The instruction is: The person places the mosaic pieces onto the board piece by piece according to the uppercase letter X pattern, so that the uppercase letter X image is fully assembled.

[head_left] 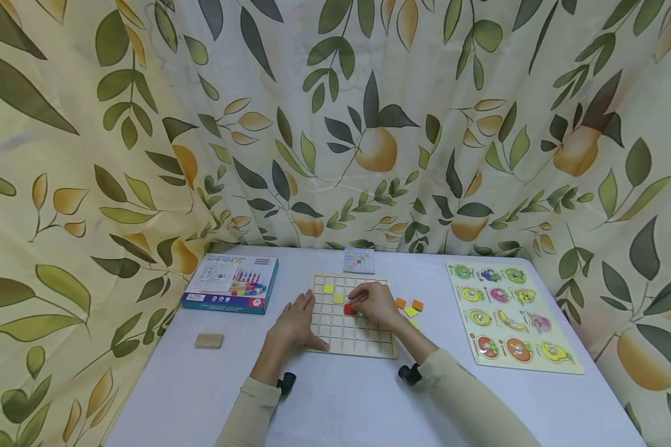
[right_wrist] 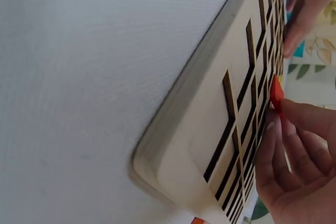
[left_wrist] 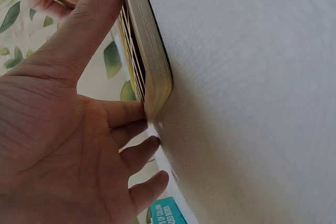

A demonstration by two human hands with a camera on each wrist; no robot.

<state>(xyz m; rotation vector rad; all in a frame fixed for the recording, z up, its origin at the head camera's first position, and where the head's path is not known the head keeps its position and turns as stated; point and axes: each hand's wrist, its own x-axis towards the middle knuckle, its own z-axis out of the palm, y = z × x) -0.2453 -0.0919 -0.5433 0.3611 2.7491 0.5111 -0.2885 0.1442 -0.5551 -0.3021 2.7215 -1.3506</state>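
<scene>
A wooden grid board (head_left: 369,346) lies on the white table. My left hand (head_left: 295,323) rests against its near left corner, fingers along the left side and thumb at the front edge; in the left wrist view the fingers (left_wrist: 128,111) look loosely extended. Over the middle of the grid, my right hand (head_left: 377,302) pinches a red square tile (head_left: 349,309) between thumb and fingertips. The right wrist view shows this red tile (right_wrist: 276,94) tilted at the grid. Two yellow tiles (head_left: 328,288) sit in cells up and left of it, running diagonally.
Loose orange tiles (head_left: 418,306) and yellow tiles (head_left: 410,311) lie right of the board. A small pattern card (head_left: 359,261) is behind it. At left are a boxed set (head_left: 229,282) and a wooden block (head_left: 209,341); at right, a fruit picture board (head_left: 514,316).
</scene>
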